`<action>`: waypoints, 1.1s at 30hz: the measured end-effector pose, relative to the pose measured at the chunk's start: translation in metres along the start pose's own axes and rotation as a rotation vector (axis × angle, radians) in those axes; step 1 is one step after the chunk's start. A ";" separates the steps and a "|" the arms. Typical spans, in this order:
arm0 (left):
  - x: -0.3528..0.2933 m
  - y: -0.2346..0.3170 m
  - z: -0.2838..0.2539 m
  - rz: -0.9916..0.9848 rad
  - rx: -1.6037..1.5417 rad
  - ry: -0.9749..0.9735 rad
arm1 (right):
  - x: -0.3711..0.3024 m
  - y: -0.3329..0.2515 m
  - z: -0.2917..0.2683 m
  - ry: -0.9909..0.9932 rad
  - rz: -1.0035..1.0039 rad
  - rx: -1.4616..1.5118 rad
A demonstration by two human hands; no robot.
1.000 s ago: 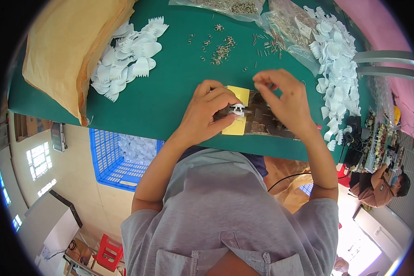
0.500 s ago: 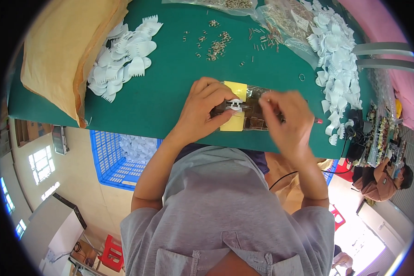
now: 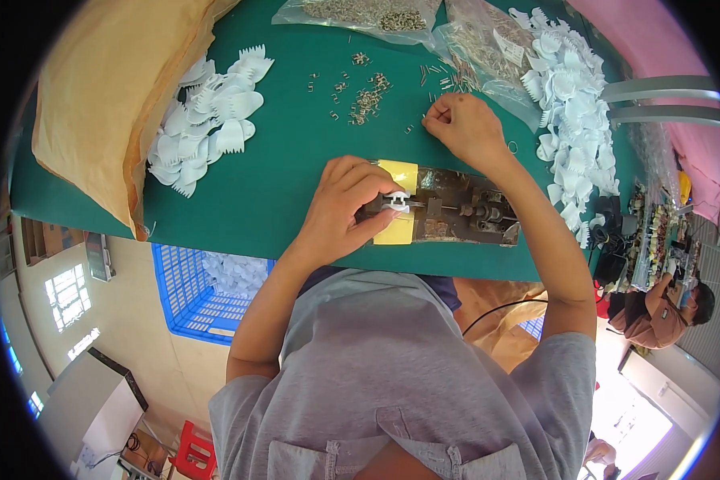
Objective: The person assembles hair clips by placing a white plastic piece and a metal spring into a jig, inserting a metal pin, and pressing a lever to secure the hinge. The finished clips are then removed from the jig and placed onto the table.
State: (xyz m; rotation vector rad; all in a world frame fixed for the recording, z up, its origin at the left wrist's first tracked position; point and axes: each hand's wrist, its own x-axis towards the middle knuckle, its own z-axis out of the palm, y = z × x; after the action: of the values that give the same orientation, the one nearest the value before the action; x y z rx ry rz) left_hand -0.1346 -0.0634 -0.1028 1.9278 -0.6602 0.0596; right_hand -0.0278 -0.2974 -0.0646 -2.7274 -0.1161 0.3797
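The left hand point(image 3: 346, 210) fingers pinch a white plastic clip point(image 3: 395, 202) on the metal jig point(image 3: 456, 214). At 1 o'clock, the right hand point(image 3: 464, 128) fingers close among loose metal pins point(image 3: 366, 100), white clip piles point(image 3: 208, 128) at 10 o'clock on the green table point(image 3: 288, 160).

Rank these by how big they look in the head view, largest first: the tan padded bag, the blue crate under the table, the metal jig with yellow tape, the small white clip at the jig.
1. tan padded bag
2. blue crate, though partly hidden by the table and farther off, so unsure
3. metal jig
4. white clip, pinched by the left hand
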 end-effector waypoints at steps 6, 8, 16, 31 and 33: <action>-0.001 -0.004 0.002 0.005 -0.009 0.016 | -0.023 0.002 0.001 0.009 -0.360 0.187; -0.001 -0.004 0.001 0.000 -0.014 0.028 | -0.061 -0.017 -0.016 -0.118 -0.349 0.389; -0.001 -0.004 0.001 0.012 -0.038 0.027 | -0.100 -0.036 -0.006 0.116 -0.530 0.237; 0.000 -0.002 0.001 0.010 -0.051 0.039 | -0.112 -0.040 -0.007 0.221 -0.568 0.076; -0.002 -0.003 -0.001 0.015 -0.035 0.023 | -0.103 -0.036 -0.011 0.205 -0.459 0.222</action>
State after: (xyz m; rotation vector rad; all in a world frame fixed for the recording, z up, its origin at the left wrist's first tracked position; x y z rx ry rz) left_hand -0.1341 -0.0609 -0.1057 1.8863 -0.6563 0.0791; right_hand -0.1249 -0.2822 -0.0156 -2.4067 -0.5911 -0.0179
